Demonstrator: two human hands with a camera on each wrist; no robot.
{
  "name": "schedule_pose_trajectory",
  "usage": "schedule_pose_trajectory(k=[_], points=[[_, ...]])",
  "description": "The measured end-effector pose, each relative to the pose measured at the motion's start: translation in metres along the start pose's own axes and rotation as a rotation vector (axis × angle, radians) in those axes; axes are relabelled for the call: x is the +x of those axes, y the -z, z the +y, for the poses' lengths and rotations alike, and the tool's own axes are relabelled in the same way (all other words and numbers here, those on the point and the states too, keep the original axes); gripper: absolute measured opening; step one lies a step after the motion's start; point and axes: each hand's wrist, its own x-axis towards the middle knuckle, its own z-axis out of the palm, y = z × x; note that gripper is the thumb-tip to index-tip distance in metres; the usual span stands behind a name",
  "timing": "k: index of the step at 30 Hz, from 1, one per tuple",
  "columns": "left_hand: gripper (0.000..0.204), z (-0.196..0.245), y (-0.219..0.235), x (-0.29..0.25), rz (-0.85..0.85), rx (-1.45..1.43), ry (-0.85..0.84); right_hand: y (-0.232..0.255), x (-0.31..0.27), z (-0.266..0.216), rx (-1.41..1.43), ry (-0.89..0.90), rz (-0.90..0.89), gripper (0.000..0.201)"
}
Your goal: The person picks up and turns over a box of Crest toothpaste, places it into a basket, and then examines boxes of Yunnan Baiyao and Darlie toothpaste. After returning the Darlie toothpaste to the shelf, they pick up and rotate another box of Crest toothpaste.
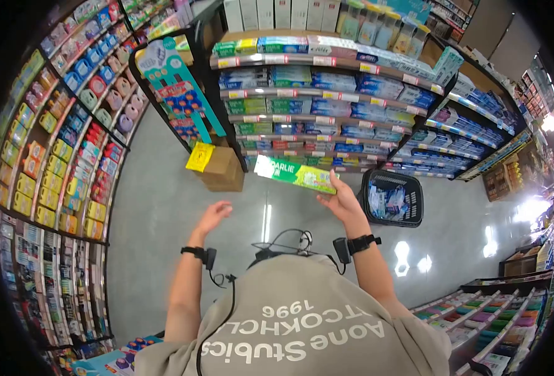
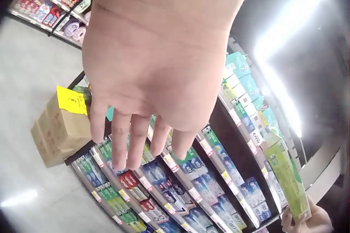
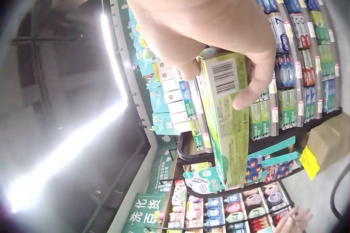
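My right hand (image 1: 346, 202) grips one end of a long green and white Darlie toothpaste box (image 1: 292, 173), held out level in front of the shelves. In the right wrist view, thumb and fingers wrap the near end of the box, and a barcode shows on its yellow-green side (image 3: 225, 115). My left hand (image 1: 213, 217) hangs in the air to the left, apart from the box. Seen from its own wrist, the left palm (image 2: 156, 63) holds nothing and its fingers are loosely extended.
Shelves of toothpaste boxes (image 1: 333, 80) stand ahead. A black basket (image 1: 369, 218) with several packs inside sits on the floor at right. Brown cartons (image 1: 230, 172) with a yellow sign (image 1: 200, 156) stand by the shelf's left end. More shelves (image 1: 51, 163) line the left side.
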Motion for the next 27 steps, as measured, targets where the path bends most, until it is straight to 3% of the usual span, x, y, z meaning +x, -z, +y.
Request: schedule_pose_trajectory(k=[4, 12, 27], points=[[0.039, -0.005, -0.012, -0.012, -0.008, -0.082, -0.009, -0.007, -0.01, 0.011, 0.005, -0.014, 0.023, 0.042], [0.032, 0.038, -0.01, -0.025, 0.03, -0.196, -0.117, -0.014, -0.017, 0.017, -0.014, -0.029, 0.003, 0.046], [0.034, 0.041, 0.001, -0.01, 0.025, -0.189, -0.099, -0.029, 0.0, 0.015, -0.041, -0.052, 0.014, 0.043]])
